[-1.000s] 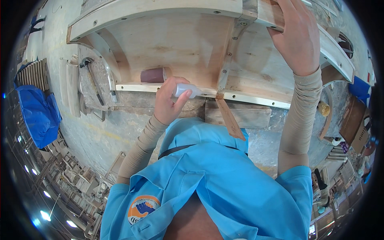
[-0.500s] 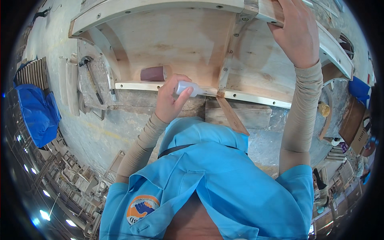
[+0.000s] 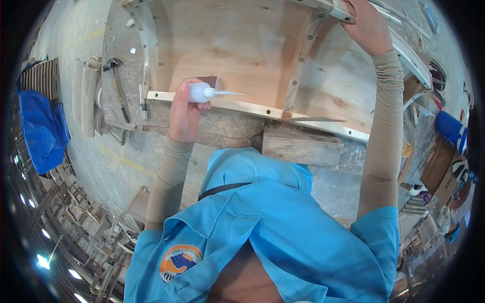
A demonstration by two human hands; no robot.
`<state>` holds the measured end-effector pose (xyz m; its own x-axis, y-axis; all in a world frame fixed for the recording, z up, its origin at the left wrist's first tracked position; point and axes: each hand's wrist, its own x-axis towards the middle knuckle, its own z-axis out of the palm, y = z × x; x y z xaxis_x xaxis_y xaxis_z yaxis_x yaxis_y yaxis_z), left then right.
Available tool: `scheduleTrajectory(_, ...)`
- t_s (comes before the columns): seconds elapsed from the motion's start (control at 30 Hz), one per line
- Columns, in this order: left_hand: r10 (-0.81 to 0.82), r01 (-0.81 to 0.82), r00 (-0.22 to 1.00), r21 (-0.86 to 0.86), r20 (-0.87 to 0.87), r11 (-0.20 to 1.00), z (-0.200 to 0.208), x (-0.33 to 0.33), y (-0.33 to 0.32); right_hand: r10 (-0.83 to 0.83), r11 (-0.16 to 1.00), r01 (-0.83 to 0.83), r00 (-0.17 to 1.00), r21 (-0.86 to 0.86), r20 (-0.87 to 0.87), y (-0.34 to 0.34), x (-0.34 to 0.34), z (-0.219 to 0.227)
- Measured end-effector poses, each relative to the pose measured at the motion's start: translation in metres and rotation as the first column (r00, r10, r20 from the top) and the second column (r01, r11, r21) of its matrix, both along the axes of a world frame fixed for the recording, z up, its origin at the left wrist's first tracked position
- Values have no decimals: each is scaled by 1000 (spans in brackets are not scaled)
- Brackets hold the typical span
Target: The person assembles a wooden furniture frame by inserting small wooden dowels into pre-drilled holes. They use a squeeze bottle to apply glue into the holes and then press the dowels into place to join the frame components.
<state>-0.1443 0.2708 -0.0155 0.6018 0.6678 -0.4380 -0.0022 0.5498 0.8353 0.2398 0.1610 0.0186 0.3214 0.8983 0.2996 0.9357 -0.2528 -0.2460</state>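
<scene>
My left hand is closed around a white squeeze bottle, whose thin nozzle points right over the near rail of a curved wooden furniture frame. Bare plywood panels fill this frame. At the far right, my right hand has its fingers wrapped over the frame's upper rail. Partly hidden behind the bottle lies a maroon piece that looks like sandpaper. A thin wooden strip sticks out beside the joint of the middle rib and the near rail.
A hammer and a paintbrush lie left of the frame. Before the near rail sits a wooden block. Blue sheeting covers a stack at far left; a cardboard box is at right.
My left hand has moved left with the bottle, and its nozzle now shows clearly. The frame's far rail has shifted up and away under my right hand. The thin strip has swung nearly level.
</scene>
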Motion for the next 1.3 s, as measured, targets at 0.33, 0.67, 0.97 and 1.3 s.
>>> scheduleTrajectory(0.33,119,-116,991,-49,62,992,12,-17,9,-35,971,-10,982,-239,-186,19,49,-52)
scheduleTrajectory(0.67,101,-101,986,-6,135,995,16,-19,12,65,969,-116,972,-218,-227,25,59,-61)
scheduleTrajectory(0.97,133,-145,981,83,142,986,14,-35,19,121,992,-120,992,33,-39,-4,-1,-22)
scheduleTrajectory(1.3,160,-183,975,149,154,972,5,-55,39,-31,973,-121,776,-197,-630,-105,-126,13)
